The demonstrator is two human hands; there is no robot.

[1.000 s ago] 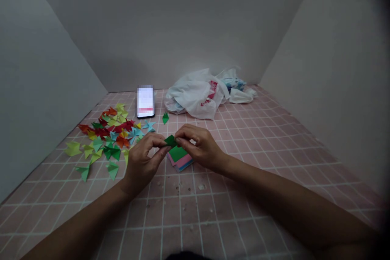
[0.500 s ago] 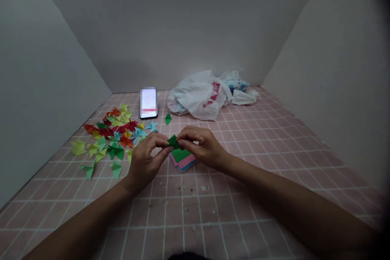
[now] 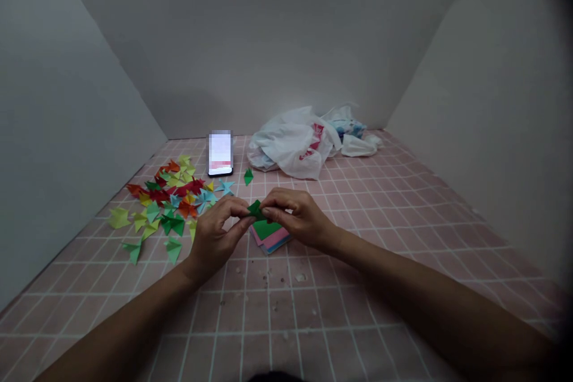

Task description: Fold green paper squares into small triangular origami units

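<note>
A small dark green folded paper piece (image 3: 256, 209) is pinched from both sides above the pink tiled surface. My left hand (image 3: 217, 236) grips its left end with thumb and fingers closed. My right hand (image 3: 293, 216) pinches its right end, fingers curled. Just under the hands lies a small stack of square paper sheets (image 3: 270, 234), green on top, with pink and blue edges showing.
A heap of folded paper pieces (image 3: 165, 202) in red, green, yellow, orange and blue lies at the left. One loose green folded piece (image 3: 248, 176) sits near a phone (image 3: 220, 153) with a lit screen. White plastic bags (image 3: 299, 141) lie against the back wall. Grey walls enclose three sides.
The view has shifted slightly, so everything sits a little to the right and lower. Both hands keep their pinch on the green piece, fingers working it slightly.
</note>
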